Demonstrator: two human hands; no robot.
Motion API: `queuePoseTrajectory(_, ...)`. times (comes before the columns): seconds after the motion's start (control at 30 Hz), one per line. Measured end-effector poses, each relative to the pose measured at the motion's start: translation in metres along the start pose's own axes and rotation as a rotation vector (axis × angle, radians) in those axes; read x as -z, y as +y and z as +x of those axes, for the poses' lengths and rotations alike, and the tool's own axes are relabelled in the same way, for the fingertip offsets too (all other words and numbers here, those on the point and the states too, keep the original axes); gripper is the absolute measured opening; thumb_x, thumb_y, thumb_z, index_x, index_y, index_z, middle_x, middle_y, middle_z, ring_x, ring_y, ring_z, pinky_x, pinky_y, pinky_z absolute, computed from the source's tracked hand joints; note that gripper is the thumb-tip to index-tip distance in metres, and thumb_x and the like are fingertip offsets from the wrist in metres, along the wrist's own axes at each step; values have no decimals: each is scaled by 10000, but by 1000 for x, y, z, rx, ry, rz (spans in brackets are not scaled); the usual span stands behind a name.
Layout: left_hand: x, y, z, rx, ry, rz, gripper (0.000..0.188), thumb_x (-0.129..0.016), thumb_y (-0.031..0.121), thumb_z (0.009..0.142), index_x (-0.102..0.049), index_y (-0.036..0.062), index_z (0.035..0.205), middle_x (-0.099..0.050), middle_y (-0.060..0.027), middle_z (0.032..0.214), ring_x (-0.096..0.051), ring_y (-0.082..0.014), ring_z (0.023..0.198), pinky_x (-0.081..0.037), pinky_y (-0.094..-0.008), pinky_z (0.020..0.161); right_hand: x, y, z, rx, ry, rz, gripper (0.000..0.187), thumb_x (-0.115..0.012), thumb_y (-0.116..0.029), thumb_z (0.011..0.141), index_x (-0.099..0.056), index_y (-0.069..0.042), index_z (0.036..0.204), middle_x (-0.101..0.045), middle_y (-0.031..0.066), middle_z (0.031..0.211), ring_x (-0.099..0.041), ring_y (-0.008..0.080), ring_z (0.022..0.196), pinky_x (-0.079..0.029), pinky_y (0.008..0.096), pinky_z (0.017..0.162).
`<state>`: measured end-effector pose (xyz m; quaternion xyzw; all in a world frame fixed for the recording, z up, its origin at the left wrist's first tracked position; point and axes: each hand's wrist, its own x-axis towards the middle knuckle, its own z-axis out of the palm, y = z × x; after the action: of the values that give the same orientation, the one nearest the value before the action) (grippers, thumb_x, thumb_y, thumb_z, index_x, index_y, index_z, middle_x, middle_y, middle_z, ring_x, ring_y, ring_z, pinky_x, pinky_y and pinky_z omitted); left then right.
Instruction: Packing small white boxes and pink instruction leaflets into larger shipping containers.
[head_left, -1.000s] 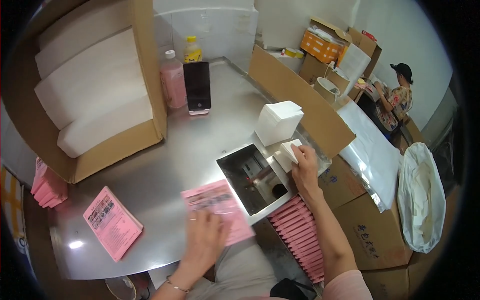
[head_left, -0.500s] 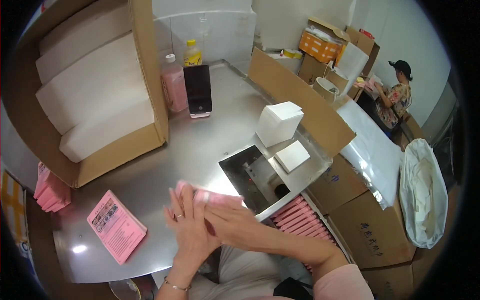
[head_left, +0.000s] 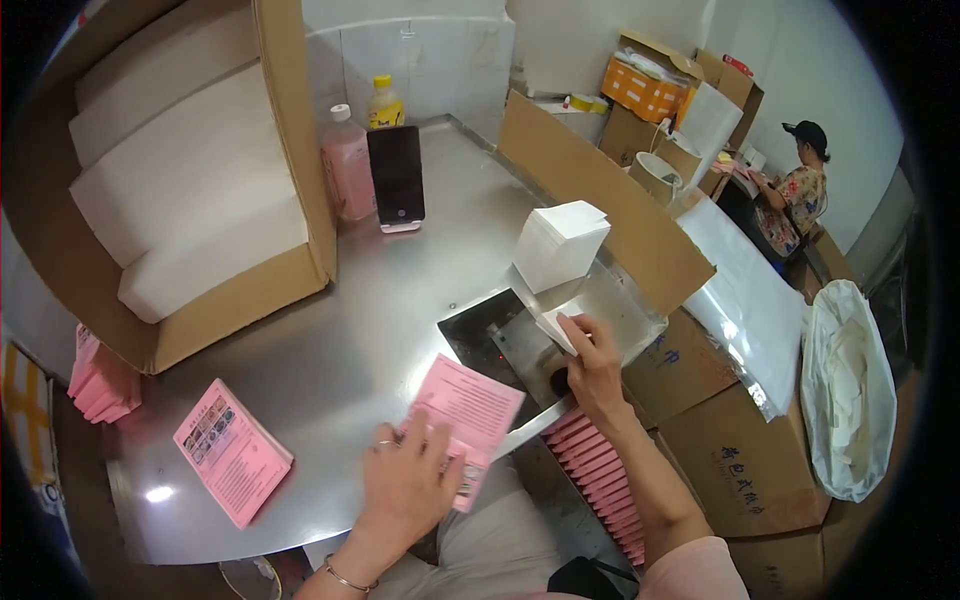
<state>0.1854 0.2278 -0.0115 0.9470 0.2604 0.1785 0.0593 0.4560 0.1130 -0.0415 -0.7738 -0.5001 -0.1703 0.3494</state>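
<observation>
My left hand (head_left: 410,470) lies with its fingers outstretched on a creased pink printed sheet (head_left: 470,403), pressing it at the front edge of the metal table. The sheet is opened out, and its lower part reaches over the edge. In my right hand (head_left: 596,375) is a small stack of white folded tissues (head_left: 555,328), pinched between thumb and fingers beside a dark rectangular opening (head_left: 487,325) in the tabletop. Behind it stands a taller white tissue stack (head_left: 560,245). A pile of pink printed sheets (head_left: 232,452) rests left of my left hand.
A cardboard box (head_left: 240,315) of white stacks stands at the left. A phone (head_left: 397,180) on a stand and two bottles (head_left: 348,170) are at the back. Pink packets (head_left: 600,470) fill a box below right. A person (head_left: 800,190) sits at the far right.
My hands have parted. The pink item, earlier between both hands, now lies opened out under my left hand. My right hand has moved right and taken hold of the small white stack.
</observation>
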Motion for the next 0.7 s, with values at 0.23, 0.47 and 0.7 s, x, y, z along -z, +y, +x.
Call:
queuePoseTrajectory(0.23,-9,-30,-2,56,26,-287,649,-780,255,693,-577,102,1290,-559,-170,1028,-553,-354,876,-464,-477,734,-10,-123,-61,653,-361,136,424,-625,-101,808,-659,-93,1231,-606,187,1182,-604,376,1137,-419,642,1021)
queuePoseTrajectory(0.47,-4,23,14,33,34,-236,808,-723,149,790,-373,77,1514,-569,-178,969,-558,-332,873,-433,-426,726,-96,-85,11,330,-310,50,207,-599,-155,837,-642,-37,1001,-607,176,886,-605,382,900,-257,754,1039)
queuePoseTrajectory(0.7,11,-22,-30,-168,-2,-576,438,-711,106,789,-638,13,1211,-617,-156,1032,-598,-332,941,-475,-406,784,-50,-25,19,-33,-688,-149,177,-634,-194,850,-670,-33,914,-691,187,803,-677,413,790,-545,486,764)
